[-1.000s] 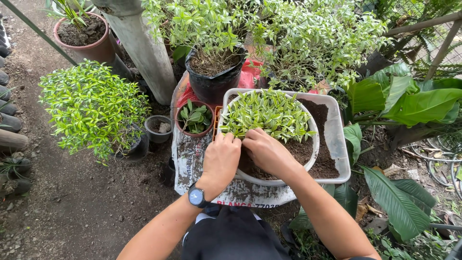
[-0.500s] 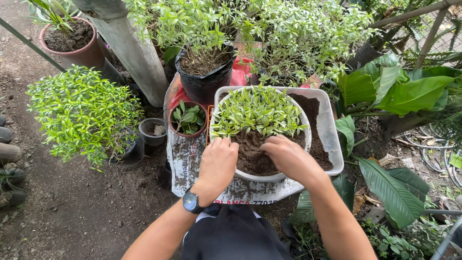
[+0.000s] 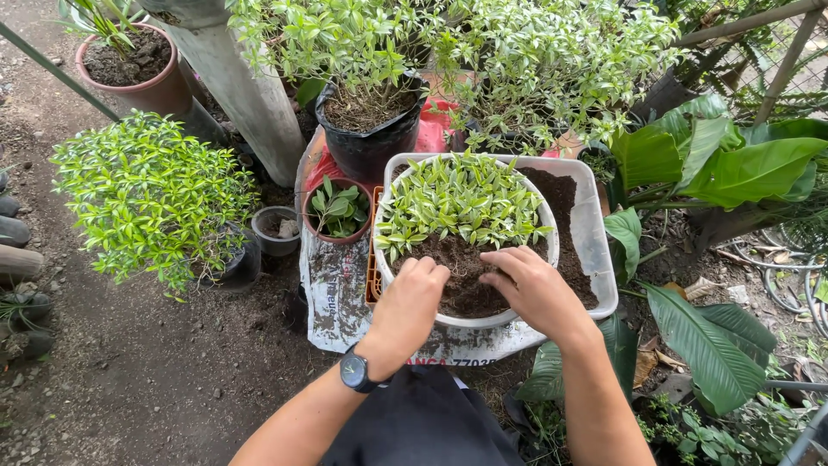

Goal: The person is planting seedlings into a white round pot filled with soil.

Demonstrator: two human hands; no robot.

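The white pot is being worked at the middle of the scene, where it is sitting inside a clear tub of loose soil. The plant is already being held upright by dark soil filling the pot nearly to the rim (so most of the filling looks done). The near surface is being pressed: the left hand is being laid loosely curled on the pot's near rim and soil, gripping nothing, while the right hand is being spread open, fingertips down in the soil, also holding nothing. Firming looks unfinished on the near side. Left of the pot a small brown pot is being kept, behind it a black pot, and farther left a leafy bush.
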